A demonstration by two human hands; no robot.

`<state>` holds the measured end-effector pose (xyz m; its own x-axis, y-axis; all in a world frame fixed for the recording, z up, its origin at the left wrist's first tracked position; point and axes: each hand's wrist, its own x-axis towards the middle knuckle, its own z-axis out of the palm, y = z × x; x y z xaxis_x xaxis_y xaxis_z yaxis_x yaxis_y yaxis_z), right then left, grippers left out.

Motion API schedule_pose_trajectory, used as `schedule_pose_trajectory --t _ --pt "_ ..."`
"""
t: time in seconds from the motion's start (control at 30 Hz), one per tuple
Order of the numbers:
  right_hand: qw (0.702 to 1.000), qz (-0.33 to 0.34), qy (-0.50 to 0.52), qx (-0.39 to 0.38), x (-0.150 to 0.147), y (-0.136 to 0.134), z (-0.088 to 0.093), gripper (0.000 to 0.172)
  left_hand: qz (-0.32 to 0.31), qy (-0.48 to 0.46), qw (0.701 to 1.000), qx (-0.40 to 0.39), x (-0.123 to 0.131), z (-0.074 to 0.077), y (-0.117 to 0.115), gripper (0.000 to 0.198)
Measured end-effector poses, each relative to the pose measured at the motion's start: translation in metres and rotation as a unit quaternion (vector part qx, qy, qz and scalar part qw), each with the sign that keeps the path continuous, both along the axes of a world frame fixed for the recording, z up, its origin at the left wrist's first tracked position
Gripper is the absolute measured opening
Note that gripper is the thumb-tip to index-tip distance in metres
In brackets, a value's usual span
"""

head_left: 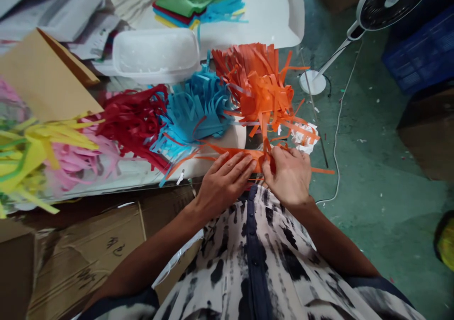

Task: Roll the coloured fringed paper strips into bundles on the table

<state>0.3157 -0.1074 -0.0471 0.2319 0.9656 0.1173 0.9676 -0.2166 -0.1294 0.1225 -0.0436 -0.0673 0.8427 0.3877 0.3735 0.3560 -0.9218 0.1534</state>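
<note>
"What are the hands doing?"

"The left hand lies over the orange strips with its fingers straight. Its thumb is hidden, so I can't tell if it grips. The right hand pinches the strips between thumb and bent finger, and it covers the bit it pinches."

"Where are those strips?"

"Right by the person's tummy, at the near edge of the table."

"What's close by?"

"At 12 o'clock from the hands, a big orange heap. It's so tangled I can't see where each piece ends. At 2 o'clock there's a crumpled white thing, partly under orange bits."

"And further out?"

"A blue heap near 11, a red heap near 10. At 9, a yellow heap, cut off by the picture's side. At 1, a fan with its top cut off."
</note>
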Motion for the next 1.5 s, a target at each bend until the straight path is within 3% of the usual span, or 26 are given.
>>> schedule_pose_trajectory --t 0.13,0.3,0.4,0.47,0.53,0.6,0.77,0.9,1.03,1.13,1.2,1.23,1.33,1.37,1.43,1.5 --pt "1.000 0.010 -0.002 0.021 0.026 -0.011 0.007 0.018 0.010 0.008 1.000 -0.015 -0.007 -0.005 -0.001 0.046" --pt "0.993 -0.051 -0.014 0.107 0.071 -0.035 0.033 0.025 0.045 0.007 0.998 -0.032 -0.012 -0.001 -0.005 0.043" --pt "0.987 -0.033 0.009 0.158 0.068 -0.047 0.054 0.041 0.045 0.010 0.998 -0.031 -0.012 -0.001 -0.004 0.040" --pt "0.979 0.033 0.049 0.196 0.050 -0.051 0.059 0.044 0.044 0.011 0.999 -0.031 -0.012 -0.001 -0.003 0.039" --pt "0.966 0.129 0.091 0.207 0.025 -0.049 0.053 0.043 0.040 0.011 0.999 -0.030 -0.013 0.000 -0.003 0.040" --pt "0.962 0.205 0.095 0.152 0.005 -0.044 0.036 0.041 0.036 0.010 0.999 -0.026 -0.013 0.000 -0.003 0.039" --pt "0.978 0.178 0.034 0.101 -0.004 -0.036 -0.007 0.033 0.019 -0.008 0.999 -0.032 -0.020 -0.002 0.002 0.039" --pt "0.977 0.173 0.053 0.109 0.006 -0.037 -0.007 0.029 0.015 -0.036 0.998 -0.038 -0.054 0.003 0.019 0.031" --pt "0.980 0.161 0.073 0.093 0.006 -0.035 0.000 0.028 0.089 -0.053 0.993 -0.055 -0.108 0.028 0.043 0.004" --pt "0.984 0.141 0.073 0.085 0.001 -0.029 0.002 0.024 0.241 -0.143 0.958 0.062 -0.125 0.050 0.047 0.012" --pt "0.985 0.135 0.066 0.085 -0.003 -0.026 0.003 0.022 0.276 -0.171 0.939 0.109 -0.112 0.056 0.038 0.007" --pt "0.985 0.135 0.061 0.086 -0.005 -0.024 0.004 0.021 0.241 -0.153 0.955 0.086 -0.098 0.055 0.031 0.011" --pt "0.985 0.143 0.044 0.084 -0.007 -0.023 0.004 0.021 0.005 -0.075 0.997 -0.011 -0.047 0.037 0.008 0.035" --pt "0.984 0.150 0.040 0.084 -0.004 -0.024 0.003 0.021 -0.026 -0.054 0.998 -0.022 -0.033 0.027 0.002 0.043" --pt "0.981 0.168 0.032 0.093 0.009 -0.029 0.003 0.021 -0.026 -0.018 0.998 -0.046 -0.014 0.008 -0.005 0.058" --pt "0.978 0.177 0.018 0.109 0.029 -0.038 0.004 0.018 -0.011 0.005 0.998 -0.056 -0.010 -0.005 -0.008 0.061"
